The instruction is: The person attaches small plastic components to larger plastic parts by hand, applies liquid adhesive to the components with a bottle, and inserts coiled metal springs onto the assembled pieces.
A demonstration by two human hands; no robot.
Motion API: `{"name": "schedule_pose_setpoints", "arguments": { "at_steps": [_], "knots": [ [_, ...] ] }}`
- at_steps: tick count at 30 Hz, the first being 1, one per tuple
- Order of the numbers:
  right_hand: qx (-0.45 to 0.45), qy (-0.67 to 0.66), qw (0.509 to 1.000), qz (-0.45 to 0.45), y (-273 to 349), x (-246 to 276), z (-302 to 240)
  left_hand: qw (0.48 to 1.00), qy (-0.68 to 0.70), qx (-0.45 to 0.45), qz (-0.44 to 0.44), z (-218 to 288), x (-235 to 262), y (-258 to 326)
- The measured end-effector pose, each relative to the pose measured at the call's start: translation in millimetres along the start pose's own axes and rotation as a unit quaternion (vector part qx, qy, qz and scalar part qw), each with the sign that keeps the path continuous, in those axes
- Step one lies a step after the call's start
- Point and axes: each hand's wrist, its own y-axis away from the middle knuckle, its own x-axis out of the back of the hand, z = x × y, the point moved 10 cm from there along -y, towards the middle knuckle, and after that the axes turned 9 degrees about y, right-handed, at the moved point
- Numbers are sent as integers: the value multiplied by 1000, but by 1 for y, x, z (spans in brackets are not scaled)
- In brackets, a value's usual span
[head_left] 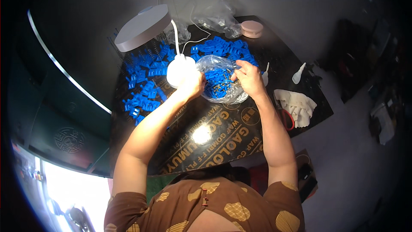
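A clear plastic bag (216,62) stands with its mouth spread on the dark table, and many small blue pieces with brassy metal ends (218,81) lie inside it. At the bag's left edge my left hand (193,85) is closed, its fingers curled on the plastic and partly washed out by glare. My right hand (250,79) pinches the bag's right rim between thumb and fingers. Whether a small piece is also in those fingers is too fine to make out. Heaps of blue plastic parts (223,48) lie behind the bag, with more blue parts (146,99) to the left.
A lamp with a round grey head (143,28) and bright white base (180,71) stands beside my left hand. On the right are a white nozzle bottle (298,74), a crumpled white cloth (296,105) and red-handled scissors (288,121). A pink round container (252,29) sits at the back.
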Motion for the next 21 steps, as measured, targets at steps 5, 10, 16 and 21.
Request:
{"name": "schedule_pose_setpoints", "arguments": {
  "at_steps": [5, 10, 16, 21],
  "knots": [
    [4, -17, 999, 27, 0, 8, 2, 999, -18, 38, -24, -7, -5, -5],
    [27, -19, 998, 48, 1, 12, -7, 998, -46, 37, -22, -5, -11, -7],
    [36, -17, 997, 66, 3, 17, -14, 995, -82, 56, -33, -11, -22, -12],
    [69, -7, 994, 83, 3, 19, -17, 992, -91, 71, -43, -21, -30, -16]
  ]
}}
